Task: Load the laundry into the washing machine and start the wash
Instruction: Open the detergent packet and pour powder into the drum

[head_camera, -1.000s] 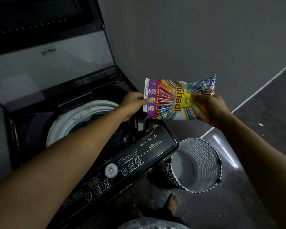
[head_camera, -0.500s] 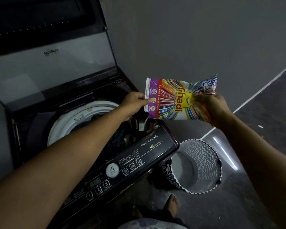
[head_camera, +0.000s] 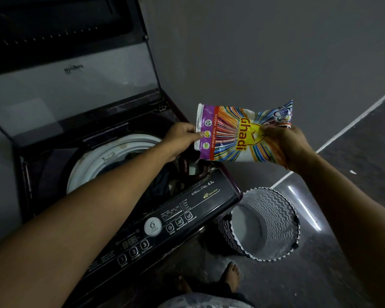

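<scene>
A colourful detergent packet (head_camera: 236, 134) is held sideways above the front right corner of the dark top-loading washing machine (head_camera: 187, 210). My left hand (head_camera: 180, 138) pinches its left end and my right hand (head_camera: 285, 143) grips its right end. White powder falls from the packet's lower left corner into the small detergent tray (head_camera: 198, 170). The machine's lid (head_camera: 71, 81) stands up. Dark laundry (head_camera: 158, 181) lies inside the white-rimmed drum (head_camera: 93, 161).
The control panel (head_camera: 156, 227) with numbered buttons runs along the machine's front. A zigzag-patterned laundry basket (head_camera: 273, 221) stands on the dark floor to the right of the machine. My bare feet (head_camera: 231, 274) are below. A grey wall is behind.
The packet has tipped slightly lower at its left end, and powder now streams down into the tray. Both hands keep their grip.
</scene>
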Action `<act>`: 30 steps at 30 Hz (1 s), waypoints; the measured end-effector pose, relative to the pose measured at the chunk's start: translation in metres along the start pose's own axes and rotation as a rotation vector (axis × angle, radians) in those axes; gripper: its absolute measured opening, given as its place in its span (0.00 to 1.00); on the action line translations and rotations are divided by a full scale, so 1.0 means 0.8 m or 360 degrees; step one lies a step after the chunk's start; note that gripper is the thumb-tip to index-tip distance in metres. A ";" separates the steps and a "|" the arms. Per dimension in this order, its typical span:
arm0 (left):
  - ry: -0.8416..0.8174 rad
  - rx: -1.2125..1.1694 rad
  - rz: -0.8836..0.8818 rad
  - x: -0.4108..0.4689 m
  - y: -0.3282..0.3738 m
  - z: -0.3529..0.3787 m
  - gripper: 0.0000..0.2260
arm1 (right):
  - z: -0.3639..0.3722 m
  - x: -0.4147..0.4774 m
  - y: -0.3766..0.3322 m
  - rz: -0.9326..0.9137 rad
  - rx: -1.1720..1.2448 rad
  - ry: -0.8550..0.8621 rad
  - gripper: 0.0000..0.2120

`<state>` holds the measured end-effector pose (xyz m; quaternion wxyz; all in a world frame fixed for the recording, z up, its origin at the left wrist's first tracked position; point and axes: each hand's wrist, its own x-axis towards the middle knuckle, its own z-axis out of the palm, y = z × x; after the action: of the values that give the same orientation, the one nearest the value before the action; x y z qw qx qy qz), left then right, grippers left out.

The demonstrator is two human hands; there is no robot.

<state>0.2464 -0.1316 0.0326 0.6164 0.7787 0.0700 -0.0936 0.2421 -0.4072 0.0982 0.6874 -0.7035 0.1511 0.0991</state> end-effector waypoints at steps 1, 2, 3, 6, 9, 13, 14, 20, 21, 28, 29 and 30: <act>-0.0002 0.0004 -0.0002 0.000 0.000 0.000 0.08 | 0.000 0.001 0.000 -0.0005 -0.0005 0.0008 0.10; -0.0002 0.0010 -0.0002 -0.001 0.000 0.000 0.07 | -0.001 0.002 0.001 -0.0010 -0.0012 0.0014 0.12; 0.0001 0.0019 -0.0001 -0.001 -0.001 0.000 0.08 | -0.002 0.002 0.000 -0.0008 -0.0017 0.0013 0.14; 0.0000 0.0025 -0.0001 -0.002 -0.001 0.001 0.09 | -0.004 0.004 0.001 0.0008 -0.0027 -0.0011 0.16; -0.0006 0.0021 0.0005 -0.002 0.001 0.001 0.08 | -0.005 0.006 0.001 -0.0001 -0.0024 0.0007 0.14; -0.0014 0.0000 0.0012 -0.002 0.003 0.002 0.08 | -0.008 0.010 0.004 -0.0011 0.0027 -0.0002 0.13; -0.0012 -0.0001 0.0014 -0.002 0.002 0.002 0.08 | -0.009 0.010 0.004 -0.0015 0.0019 0.0004 0.14; -0.0004 0.0019 0.0007 -0.002 0.004 0.005 0.08 | -0.010 0.009 0.003 -0.0011 0.0014 0.0011 0.15; 0.0000 0.0021 0.0004 -0.002 0.004 0.005 0.08 | -0.010 0.008 0.003 -0.0003 0.0009 0.0009 0.15; 0.0005 0.0023 -0.0002 -0.002 0.003 0.006 0.08 | -0.009 0.002 0.001 0.0027 0.0015 -0.0004 0.11; 0.0000 0.0020 0.0000 -0.002 0.003 0.006 0.09 | -0.009 0.002 0.001 0.0022 0.0018 0.0000 0.10; -0.0004 0.0022 0.0001 -0.002 0.003 0.007 0.08 | -0.009 0.003 0.001 0.0013 0.0020 0.0008 0.09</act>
<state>0.2447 -0.1372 0.0342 0.6112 0.7828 0.0684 -0.0948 0.2433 -0.4148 0.0971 0.6911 -0.6986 0.1565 0.0992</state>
